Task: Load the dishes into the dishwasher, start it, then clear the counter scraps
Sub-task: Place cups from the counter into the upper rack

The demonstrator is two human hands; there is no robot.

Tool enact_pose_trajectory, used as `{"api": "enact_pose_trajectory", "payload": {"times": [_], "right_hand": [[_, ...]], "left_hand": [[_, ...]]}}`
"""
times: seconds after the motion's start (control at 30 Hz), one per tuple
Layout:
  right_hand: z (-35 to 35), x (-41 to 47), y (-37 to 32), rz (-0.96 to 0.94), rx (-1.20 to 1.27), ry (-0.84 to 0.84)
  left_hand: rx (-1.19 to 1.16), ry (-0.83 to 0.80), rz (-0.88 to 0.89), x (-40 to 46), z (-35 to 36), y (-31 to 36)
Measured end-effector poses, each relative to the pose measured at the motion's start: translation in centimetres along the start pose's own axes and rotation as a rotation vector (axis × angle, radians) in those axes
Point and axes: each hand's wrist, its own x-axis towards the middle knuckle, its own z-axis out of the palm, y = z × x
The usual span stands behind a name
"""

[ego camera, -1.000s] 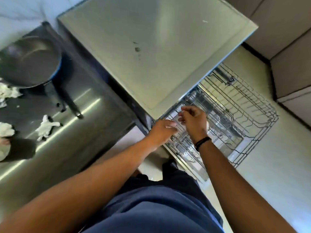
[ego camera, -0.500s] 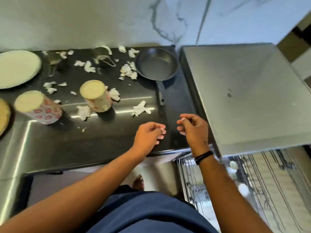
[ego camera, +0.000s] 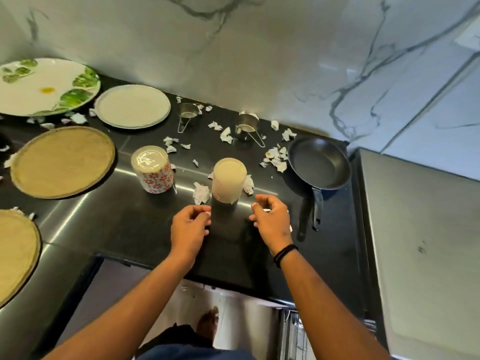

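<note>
Both hands are hovering over the black counter [ego camera: 130,229], left hand [ego camera: 189,229] and right hand [ego camera: 272,220] loosely curled, holding nothing identifiable. Directly beyond them, a pale cup [ego camera: 228,183] is standing; its print is unreadable. Right of the right hand, the frying pan [ego camera: 319,164] is resting. Paper scraps [ego camera: 201,193] are lying around.

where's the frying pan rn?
Head view: the frying pan sits on the right end of the black counter, beside the steel dishwasher top, with its handle pointing toward the person, just right of the right hand.
</note>
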Motion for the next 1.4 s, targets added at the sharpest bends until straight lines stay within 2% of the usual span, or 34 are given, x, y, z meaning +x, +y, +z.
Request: {"api": "enact_pose_trajectory", "payload": {"times": [0.27, 0.37, 0.6, 0.87, 1.13, 1.4], "right_hand": [[2.7, 1.0, -1.8, -0.033, -0.102, -0.066], [3.0, 0.7, -2.9, -0.055, -0.153, -0.176], [3.0, 1.2, -3.7, -0.007, -0.206, -0.229], [2.6, 0.5, -3.5, -0.063, -0.279, -0.267], [0.2, -2.1, -2.0, -0.160, -0.177, -0.105], [-4.9, -5.7, 0.8, -0.144, 0.039, 0.160]], "left_hand": [[0.092, 0.015, 0.192, 1.7, 0.8, 1.7], [0.157, -0.039, 0.265, 2.7, 1.0, 2.0], [0.273, -0.192, 0.285, 5.0, 2.2, 2.5], [0.313, -0.110, 0.345, 5.6, 2.9, 2.8], [0.217, -0.087, 0.481, 1.6, 4.5, 2.7], [0.146, -0.282, 0.485, -3.8, 9.7, 2.0]]}}
